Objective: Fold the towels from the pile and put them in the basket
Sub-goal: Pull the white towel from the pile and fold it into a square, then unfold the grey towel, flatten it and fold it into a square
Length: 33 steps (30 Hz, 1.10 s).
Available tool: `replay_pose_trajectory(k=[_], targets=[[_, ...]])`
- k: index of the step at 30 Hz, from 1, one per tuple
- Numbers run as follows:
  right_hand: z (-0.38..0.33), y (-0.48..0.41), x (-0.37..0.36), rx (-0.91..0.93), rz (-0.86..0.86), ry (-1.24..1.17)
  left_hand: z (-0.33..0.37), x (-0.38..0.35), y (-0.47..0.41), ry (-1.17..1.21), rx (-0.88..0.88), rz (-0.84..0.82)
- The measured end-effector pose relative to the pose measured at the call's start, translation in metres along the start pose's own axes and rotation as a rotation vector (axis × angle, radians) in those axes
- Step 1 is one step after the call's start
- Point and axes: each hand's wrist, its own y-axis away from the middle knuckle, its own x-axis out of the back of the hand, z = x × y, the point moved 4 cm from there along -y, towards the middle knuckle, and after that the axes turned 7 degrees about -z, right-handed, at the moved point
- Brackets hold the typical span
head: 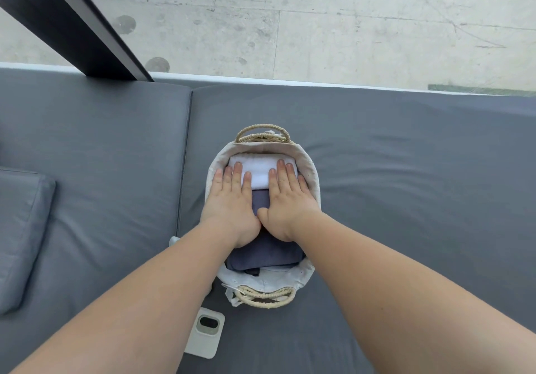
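An oval basket (314, 180) with a white cloth lining and two woven straw handles stands on the grey cushion. Inside it lie a folded white towel (259, 172) at the far end and a folded dark blue towel (265, 253) at the near end. My left hand (232, 204) and my right hand (285, 199) lie flat, palms down, side by side on top of both towels, fingers spread and reaching onto the white one. Neither hand grips anything. No pile of towels shows in the view.
The basket sits on a wide grey cushion (406, 170), with a second cushion (101, 147) to the left and a grey pillow (20, 228) at the far left. A small white device (206, 331) lies near the basket's front. A dark beam (72, 22) crosses the concrete floor beyond.
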Motion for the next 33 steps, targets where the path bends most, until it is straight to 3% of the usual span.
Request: replay_pose_trajectory(k=[7,13,19,24,28,33], targets=[[-0.003,-0.012,0.006,-0.023,-0.167,-0.053,-0.004,-0.002,-0.011,-0.014,-0.032,-0.088],[-0.003,-0.011,0.011,-0.047,-0.187,-0.041,-0.001,0.003,-0.013,-0.024,-0.023,-0.109],[-0.008,0.018,0.022,0.012,-0.057,0.081,-0.005,0.009,0.028,-0.016,-0.018,0.025],[-0.007,0.08,0.028,0.055,0.079,0.136,-0.004,0.023,0.086,0.149,0.008,0.139],[0.012,0.147,0.025,-0.01,0.142,0.139,0.002,0.043,0.13,0.292,0.056,0.22],[0.054,0.235,0.017,-0.116,0.176,0.138,0.037,0.066,0.178,0.335,-0.006,0.273]])
